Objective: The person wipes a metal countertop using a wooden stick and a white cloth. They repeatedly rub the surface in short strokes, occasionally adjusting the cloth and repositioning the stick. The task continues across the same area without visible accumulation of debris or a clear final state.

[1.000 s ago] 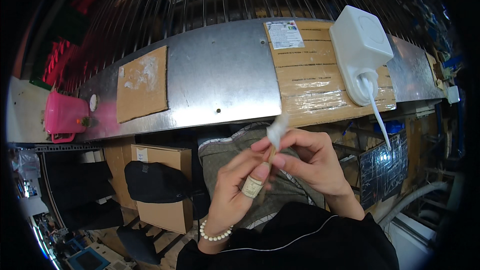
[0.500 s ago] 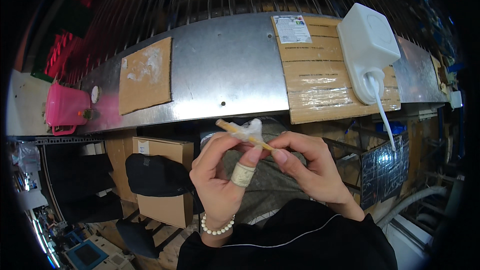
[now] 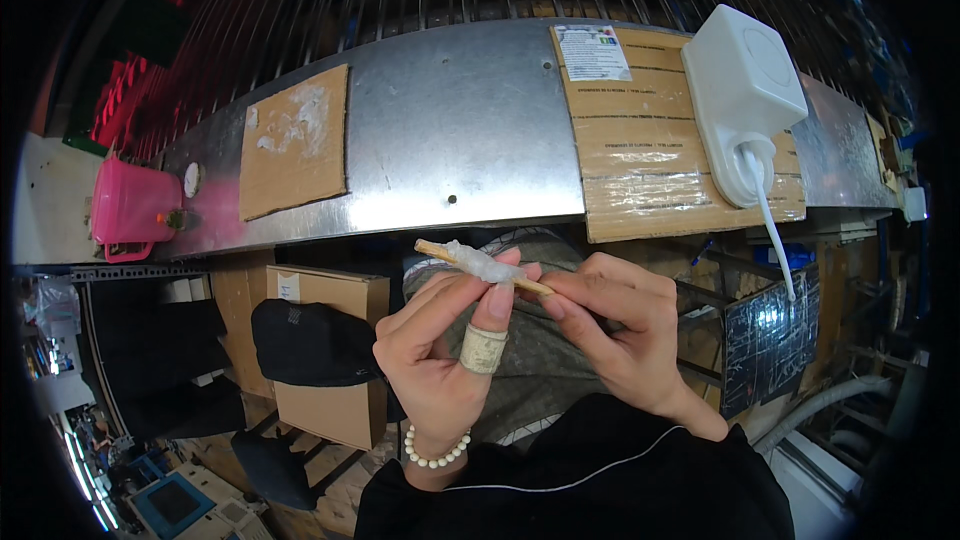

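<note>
A thin light-wood stick [image 3: 432,248] lies slantwise between my hands, just in front of the bench edge. White, fluffy fibre like cotton wool [image 3: 470,260] is wrapped around its left and middle part. With thumb and fingers, my left hand [image 3: 435,340] pinches the wrapped part; a beige band is around that thumb and a beaded bracelet around the wrist. My right hand [image 3: 625,330] grips the bare right end of the stick between thumb and fingers. My left fingers partly hide the underside of the wrap.
Across the metal bench [image 3: 455,130] lie a stained cardboard piece [image 3: 300,165] and a larger cardboard sheet [image 3: 635,155]. On the latter are a white bottle [image 3: 745,70] with a spout and a paper [image 3: 592,53]. A pink tub [image 3: 135,202] stands left; a cardboard box [image 3: 325,410] sits below.
The white fibre, bunched up in a loose tuft before, now lies flatter and longer along the stick. The stick's left end has shifted slightly left; both hands keep their hold.
</note>
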`<control>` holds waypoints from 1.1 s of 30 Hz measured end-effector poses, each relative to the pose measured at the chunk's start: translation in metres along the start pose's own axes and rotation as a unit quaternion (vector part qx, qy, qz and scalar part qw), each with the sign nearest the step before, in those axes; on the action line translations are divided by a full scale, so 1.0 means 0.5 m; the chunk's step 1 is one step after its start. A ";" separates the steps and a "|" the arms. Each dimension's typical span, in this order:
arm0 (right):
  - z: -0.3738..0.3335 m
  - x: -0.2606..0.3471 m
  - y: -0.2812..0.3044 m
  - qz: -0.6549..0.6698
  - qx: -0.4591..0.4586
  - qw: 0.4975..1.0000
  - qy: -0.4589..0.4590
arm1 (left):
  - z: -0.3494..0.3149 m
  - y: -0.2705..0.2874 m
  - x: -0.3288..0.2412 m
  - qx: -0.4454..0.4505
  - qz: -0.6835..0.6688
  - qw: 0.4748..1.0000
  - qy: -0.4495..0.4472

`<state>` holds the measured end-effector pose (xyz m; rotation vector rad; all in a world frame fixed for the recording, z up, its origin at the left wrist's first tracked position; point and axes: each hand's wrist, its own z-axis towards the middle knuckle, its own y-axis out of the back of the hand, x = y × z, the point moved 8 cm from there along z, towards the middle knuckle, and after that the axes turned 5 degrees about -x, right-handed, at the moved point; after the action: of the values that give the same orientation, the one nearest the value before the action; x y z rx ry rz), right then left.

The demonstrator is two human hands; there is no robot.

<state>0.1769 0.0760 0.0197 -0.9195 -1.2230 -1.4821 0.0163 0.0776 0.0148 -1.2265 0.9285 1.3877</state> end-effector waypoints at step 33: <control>-0.019 -0.013 -0.007 -0.007 -0.051 0.999 -0.013 | -0.001 -0.001 0.007 -0.005 0.103 0.994 -0.031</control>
<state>0.1754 0.0682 0.0107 -1.0008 -1.1839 -1.5600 0.0170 0.0781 0.0116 -1.1127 1.0285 1.5844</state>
